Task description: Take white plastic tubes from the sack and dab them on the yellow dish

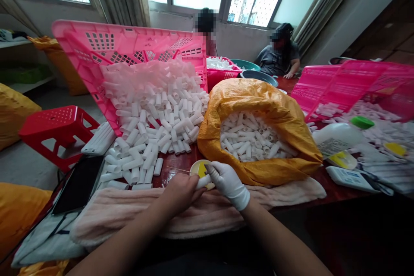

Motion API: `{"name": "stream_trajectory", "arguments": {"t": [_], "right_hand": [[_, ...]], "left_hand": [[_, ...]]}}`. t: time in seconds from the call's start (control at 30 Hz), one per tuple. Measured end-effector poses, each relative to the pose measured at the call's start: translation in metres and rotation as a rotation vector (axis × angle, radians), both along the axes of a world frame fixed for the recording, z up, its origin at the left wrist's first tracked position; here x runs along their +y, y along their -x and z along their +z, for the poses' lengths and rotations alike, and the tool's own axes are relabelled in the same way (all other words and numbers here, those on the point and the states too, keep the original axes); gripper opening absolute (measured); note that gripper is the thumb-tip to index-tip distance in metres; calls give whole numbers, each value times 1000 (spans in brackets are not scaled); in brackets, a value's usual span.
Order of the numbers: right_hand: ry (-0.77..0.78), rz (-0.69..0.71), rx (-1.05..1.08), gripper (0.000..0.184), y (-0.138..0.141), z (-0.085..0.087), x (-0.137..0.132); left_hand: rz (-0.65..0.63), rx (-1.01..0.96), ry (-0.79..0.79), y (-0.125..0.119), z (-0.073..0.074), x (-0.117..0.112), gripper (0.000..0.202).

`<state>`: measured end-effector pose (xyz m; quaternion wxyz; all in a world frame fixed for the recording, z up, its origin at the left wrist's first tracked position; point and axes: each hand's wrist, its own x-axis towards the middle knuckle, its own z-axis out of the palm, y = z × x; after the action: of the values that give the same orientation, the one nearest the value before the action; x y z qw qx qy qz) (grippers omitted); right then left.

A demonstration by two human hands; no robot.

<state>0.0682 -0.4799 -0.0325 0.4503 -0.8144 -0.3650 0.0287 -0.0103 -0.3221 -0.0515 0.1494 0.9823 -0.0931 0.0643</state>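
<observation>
My bare left hand (181, 190) and my white-gloved right hand (228, 183) meet over a pink towel (129, 211) at the table's front edge. Together they grip a short white plastic tube (203, 181), the left closed round one end, the right pinching the other. Just behind it sits a small round dish (198, 167) with yellow stuff in it. A heap of the same white tubes (155, 125) spills from a tipped pink crate (123, 45) to the left. An orange bag (258, 108) full of tubes lies to the right.
A dark phone or tablet (79, 183) lies at front left, a red stool (54, 131) beyond it. At right are a white bottle with green cap (343, 133), another pink crate (349, 82) and more tubes. Two other people (280, 51) sit at the table's far end.
</observation>
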Motion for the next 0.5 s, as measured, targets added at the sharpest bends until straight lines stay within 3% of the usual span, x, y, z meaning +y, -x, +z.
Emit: {"name": "stream_trajectory", "arguments": {"t": [0.13, 0.23, 0.3, 0.4, 0.5], "right_hand": [[-51, 18, -109, 40, 12, -10, -2], [-52, 117, -240, 38, 23, 0, -7], [-67, 99, -258, 30, 31, 11, -17], [-91, -147, -168, 15, 43, 17, -59], [-14, -560, -65, 20, 55, -8, -133]], "left_hand": [[-140, 262, 323, 7, 7, -1, 33], [-289, 490, 616, 11, 14, -3, 40], [-351, 543, 675, 12, 20, -2, 38], [-233, 327, 473, 11, 30, 15, 26], [65, 35, 56, 6, 35, 52, 34]]}}
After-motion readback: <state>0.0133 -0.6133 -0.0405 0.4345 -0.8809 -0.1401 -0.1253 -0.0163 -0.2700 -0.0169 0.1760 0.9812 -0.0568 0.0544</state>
